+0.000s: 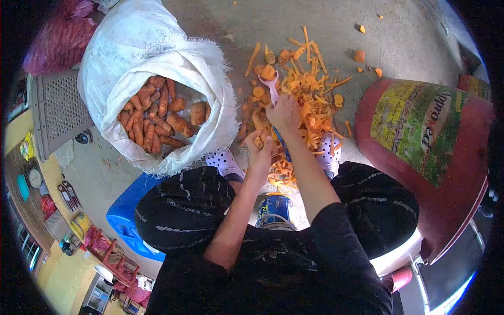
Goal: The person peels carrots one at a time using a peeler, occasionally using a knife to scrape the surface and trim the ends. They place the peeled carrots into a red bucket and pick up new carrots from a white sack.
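My right hand [284,112] is closed around the handle of a pink peeler [271,84], whose Y-shaped head points away from me. Just to its left, my left hand [260,149] grips a carrot [258,119] by its near end; the fingers partly cover it. Beneath and beyond both hands lies a loose heap of orange carrot peels and cut pieces [310,100] on the floor. On the left a white woven sack [131,44] gapes open, showing many unpeeled carrots [157,113] inside.
A large red tub [370,123] with a yellow-green label stands at the right. Between my legs is a blue can [274,208]. A blue plastic container [126,218] sits by my left knee. Carrot bits [359,55] lie scattered on the concrete floor [325,23].
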Available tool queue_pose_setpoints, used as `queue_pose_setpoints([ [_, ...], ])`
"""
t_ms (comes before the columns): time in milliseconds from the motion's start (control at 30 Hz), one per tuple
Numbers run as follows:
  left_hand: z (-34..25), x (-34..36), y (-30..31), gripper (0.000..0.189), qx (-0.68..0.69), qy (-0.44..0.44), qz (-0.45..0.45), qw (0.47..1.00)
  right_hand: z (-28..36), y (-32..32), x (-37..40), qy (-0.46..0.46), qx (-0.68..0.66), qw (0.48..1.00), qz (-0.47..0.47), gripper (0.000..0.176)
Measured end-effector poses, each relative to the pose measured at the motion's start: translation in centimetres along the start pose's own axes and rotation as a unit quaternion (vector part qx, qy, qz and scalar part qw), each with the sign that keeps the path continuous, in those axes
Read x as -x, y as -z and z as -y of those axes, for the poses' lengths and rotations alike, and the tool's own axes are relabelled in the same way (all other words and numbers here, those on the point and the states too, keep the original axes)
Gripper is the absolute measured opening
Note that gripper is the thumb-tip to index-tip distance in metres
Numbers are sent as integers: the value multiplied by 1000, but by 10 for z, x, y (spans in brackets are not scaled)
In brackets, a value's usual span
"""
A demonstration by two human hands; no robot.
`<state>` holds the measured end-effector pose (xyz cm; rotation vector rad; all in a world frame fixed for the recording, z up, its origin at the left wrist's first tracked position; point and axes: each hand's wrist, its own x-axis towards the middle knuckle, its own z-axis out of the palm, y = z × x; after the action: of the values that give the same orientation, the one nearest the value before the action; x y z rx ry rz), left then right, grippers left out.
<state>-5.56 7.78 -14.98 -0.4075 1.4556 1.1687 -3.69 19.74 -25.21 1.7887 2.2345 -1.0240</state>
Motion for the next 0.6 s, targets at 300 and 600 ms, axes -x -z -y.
queue_pose_setpoints([
  [300, 4, 1, -10, 26, 153, 49, 60, 985, 4, -13, 0, -15, 15, 999, 31, 36],
  [600, -18, 19, -10, 28, 182, 1, 104, 978, -5, 90, 57, 121, -330, 935, -40, 22],
])
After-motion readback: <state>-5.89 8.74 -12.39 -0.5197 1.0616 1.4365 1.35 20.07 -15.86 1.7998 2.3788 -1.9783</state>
